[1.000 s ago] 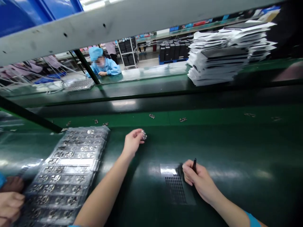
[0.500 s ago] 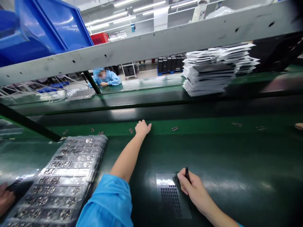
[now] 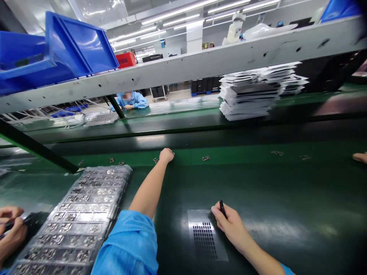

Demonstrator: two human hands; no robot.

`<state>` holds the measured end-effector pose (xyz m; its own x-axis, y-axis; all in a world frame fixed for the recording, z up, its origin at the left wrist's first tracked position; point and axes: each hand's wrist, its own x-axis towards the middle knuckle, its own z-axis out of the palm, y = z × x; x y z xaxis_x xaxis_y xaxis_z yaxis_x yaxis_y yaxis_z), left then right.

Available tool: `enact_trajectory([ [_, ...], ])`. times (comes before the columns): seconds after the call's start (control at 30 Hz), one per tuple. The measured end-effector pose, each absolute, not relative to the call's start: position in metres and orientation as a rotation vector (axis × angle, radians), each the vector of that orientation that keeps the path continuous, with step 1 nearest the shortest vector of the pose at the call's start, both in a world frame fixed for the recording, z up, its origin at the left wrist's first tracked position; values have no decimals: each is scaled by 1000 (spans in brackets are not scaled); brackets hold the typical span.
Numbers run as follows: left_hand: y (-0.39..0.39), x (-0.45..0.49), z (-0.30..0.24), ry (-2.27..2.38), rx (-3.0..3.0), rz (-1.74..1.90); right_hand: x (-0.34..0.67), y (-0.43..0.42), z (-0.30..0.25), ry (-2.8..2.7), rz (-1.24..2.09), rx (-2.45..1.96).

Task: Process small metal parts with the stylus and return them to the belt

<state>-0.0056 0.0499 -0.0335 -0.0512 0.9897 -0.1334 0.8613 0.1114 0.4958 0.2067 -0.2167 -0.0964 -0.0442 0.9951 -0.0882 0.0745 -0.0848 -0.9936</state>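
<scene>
My left hand reaches out to the green belt strip, its fingers closed at a small metal part that shows only as a speck at the fingertips. Just left of it lies another small metal part, and one more part lies to the right. My right hand grips a black pen-like tool, its lower end hidden by the fingers. Beside that hand, a clear sheet with rows of small black pieces lies flat on the dark green work surface.
Stacked clear trays of metal parts stand at left, beside another person's hands. Another hand shows at the right edge. A grey shelf beam with blue bins crosses above. White-sheeted stacks stand behind.
My left hand has closed its fingers and shifted slightly left. My right hand still holds the black tool. The view has tilted up a little, and the neighbour's hands at left have come further in.
</scene>
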Motion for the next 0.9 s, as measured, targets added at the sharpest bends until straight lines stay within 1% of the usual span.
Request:
enact_trajectory([
  [0.1, 18, -2, -31, 1790, 1670, 562, 209, -215, -93, -1302, 1191, -1329],
  [0.2, -42, 6, -36, 1567, 1557, 687, 210, -215, -89, -1335, 1160, -1339],
  [0.3, -117, 15, -41, 1355, 1419, 725, 208, -216, -87, -1292, 1233, -1307],
  [0.33, -140, 17, -42, 1200, 1260, 760, 207, -216, -87, -1264, 1272, -1288],
  [0.43, -188, 22, -41, 997, 966, 686, 205, -219, -85, -1178, 1403, -1228],
  [0.63, -206, 24, -43, 919, 876, 506, 203, -224, -80, -1004, 1630, -1143],
  [0.9, -211, 23, -47, 938, 910, 412, 205, -224, -80, -1120, 1603, -1201],
])
